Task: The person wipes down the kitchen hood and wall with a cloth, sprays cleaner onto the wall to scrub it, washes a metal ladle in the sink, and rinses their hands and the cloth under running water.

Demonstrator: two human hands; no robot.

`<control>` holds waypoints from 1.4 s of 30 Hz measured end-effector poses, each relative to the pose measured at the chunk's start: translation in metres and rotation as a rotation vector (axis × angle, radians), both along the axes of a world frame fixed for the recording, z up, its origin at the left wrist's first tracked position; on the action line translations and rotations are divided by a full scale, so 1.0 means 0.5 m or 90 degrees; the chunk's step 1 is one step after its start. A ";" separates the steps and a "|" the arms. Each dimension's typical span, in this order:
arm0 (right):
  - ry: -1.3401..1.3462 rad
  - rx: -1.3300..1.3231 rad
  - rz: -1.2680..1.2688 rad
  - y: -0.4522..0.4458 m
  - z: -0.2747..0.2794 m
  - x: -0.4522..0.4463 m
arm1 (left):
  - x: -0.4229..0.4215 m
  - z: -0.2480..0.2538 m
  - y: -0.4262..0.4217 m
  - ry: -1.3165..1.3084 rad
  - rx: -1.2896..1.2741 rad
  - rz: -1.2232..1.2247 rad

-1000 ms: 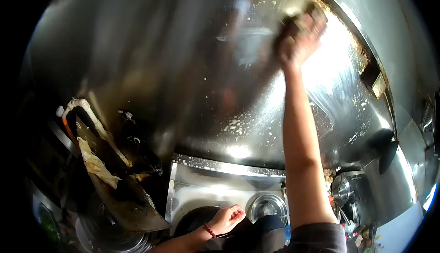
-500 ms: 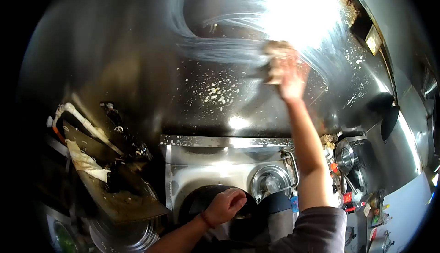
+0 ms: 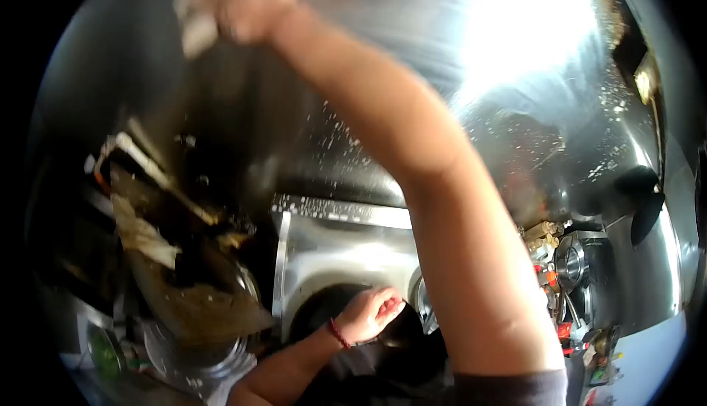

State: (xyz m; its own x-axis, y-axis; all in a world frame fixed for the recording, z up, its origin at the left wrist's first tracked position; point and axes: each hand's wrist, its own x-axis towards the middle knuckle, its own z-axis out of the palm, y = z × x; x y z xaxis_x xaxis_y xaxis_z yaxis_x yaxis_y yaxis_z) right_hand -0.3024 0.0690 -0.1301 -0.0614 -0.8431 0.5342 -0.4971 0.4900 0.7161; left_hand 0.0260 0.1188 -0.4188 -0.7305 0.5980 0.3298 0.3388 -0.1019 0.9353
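Note:
My right hand [image 3: 247, 1] is at the upper left, pressed to the stainless steel wall [image 3: 361, 45] and closed around a crumpled beige cloth [image 3: 197, 29]. Hand and cloth are blurred by motion. Whitish smears and pale specks mark the steel. Low in the middle, my left hand [image 3: 368, 316] is loosely curled into a fist over a dark round pan [image 3: 317, 314], wearing a red bracelet; nothing shows in its fingers. The pan sits in a steel basin [image 3: 353, 248]. My right forearm hides part of the basin and a metal bowl [image 3: 423, 299] there.
On the left, a greasy sheet [image 3: 206, 318] leans beside a white pipe [image 3: 140, 152] and a whitish rag [image 3: 151, 244]. Metal pots [image 3: 188, 358] stand below. At right are a strainer [image 3: 571, 261], several bottles and a black ladle-like utensil [image 3: 648, 218] against the wall.
My right hand has swept the cloth from the wall's middle to the upper left, its forearm now crossing the view. My left hand stays curled over the pan. The view has shifted slightly.

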 end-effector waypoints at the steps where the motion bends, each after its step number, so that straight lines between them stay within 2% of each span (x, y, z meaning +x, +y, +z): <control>1: 0.068 -0.017 -0.022 0.005 0.006 0.025 | 0.003 0.000 -0.002 0.009 -0.002 0.010; 2: 0.134 -0.036 -0.046 0.010 0.013 0.052 | -0.001 0.011 -0.011 -0.036 -0.052 -0.036; 3: 0.109 -0.036 -0.040 0.053 -0.042 0.077 | 0.001 -0.001 -0.010 -0.054 -0.058 -0.035; 5: -0.156 -0.017 0.084 0.160 -0.208 0.087 | -0.002 -0.023 -0.015 -0.012 -0.083 -0.012; 6: 0.136 0.195 -0.079 0.234 -0.297 0.103 | -0.002 -0.029 -0.020 0.023 -0.087 0.002; 7: -0.119 0.232 -0.083 0.302 -0.348 0.148 | -0.003 -0.025 -0.029 0.019 -0.082 0.007; 9: -0.656 0.158 -0.135 0.438 -0.449 0.238 | 0.001 -0.012 -0.045 -0.032 -0.091 -0.024; 11: -0.933 0.202 -0.453 0.420 -0.327 0.274 | -0.005 -0.017 -0.045 -0.001 -0.093 -0.020; 12: -0.846 0.238 -0.466 0.421 -0.272 0.271 | -0.005 -0.014 -0.048 0.004 -0.083 -0.028; 14: -0.519 0.255 -0.360 0.421 -0.167 0.235 | 0.000 -0.013 -0.048 -0.011 -0.083 -0.055; 16: -0.205 0.212 -0.288 0.386 -0.056 0.183 | -0.003 -0.026 -0.043 0.003 -0.093 -0.054; 18: 0.001 0.141 -0.252 0.328 0.010 0.135 | -0.004 -0.019 -0.048 0.003 -0.098 -0.046; 20: 0.086 0.070 -0.221 0.262 -0.007 0.099 | -0.011 -0.004 -0.053 -0.012 -0.075 -0.046; 22: 0.032 0.066 -0.185 0.225 -0.130 0.090 | -0.007 -0.007 -0.049 -0.021 -0.087 -0.040; 24: -0.136 0.118 -0.143 0.239 -0.321 0.105 | 0.004 -0.022 -0.041 0.005 -0.090 -0.025; 25: -0.304 0.129 -0.114 0.267 -0.423 0.118 | 0.012 -0.033 -0.036 0.008 -0.070 -0.047; 26: -0.661 0.018 -0.041 0.301 -0.511 0.123 | 0.019 -0.045 -0.036 0.008 -0.136 -0.107; 27: -1.123 -0.240 0.100 0.328 -0.567 0.132 | 0.019 -0.049 -0.036 0.011 -0.200 -0.159; 28: -1.271 -0.331 0.133 0.346 -0.581 0.148 | 0.021 -0.038 -0.042 -0.004 -0.276 -0.199; 29: -1.154 -0.179 0.025 0.327 -0.533 0.159 | 0.018 -0.026 -0.046 -0.018 -0.352 -0.236; 30: -0.971 0.015 -0.070 0.309 -0.462 0.164 | 0.015 -0.031 -0.045 -0.001 -0.348 -0.241; 32: -0.705 0.172 -0.140 0.280 -0.293 0.153 | 0.014 -0.049 -0.046 0.023 -0.337 -0.245; 34: -0.406 0.206 -0.161 0.235 -0.107 0.119 | -0.001 -0.055 -0.045 0.043 -0.331 -0.234; 37: 0.008 0.107 -0.157 0.135 0.105 0.057 | -0.011 -0.049 -0.048 0.043 -0.275 -0.211; 39: 0.135 0.010 -0.148 0.044 0.141 0.024 | -0.013 -0.048 -0.047 0.031 -0.252 -0.197; 40: 0.145 -0.019 -0.138 0.005 0.116 0.017 | -0.013 -0.051 -0.046 0.022 -0.236 -0.193; 42: 0.080 -0.009 -0.101 -0.047 -0.021 0.021 | -0.007 -0.056 -0.043 0.013 -0.225 -0.189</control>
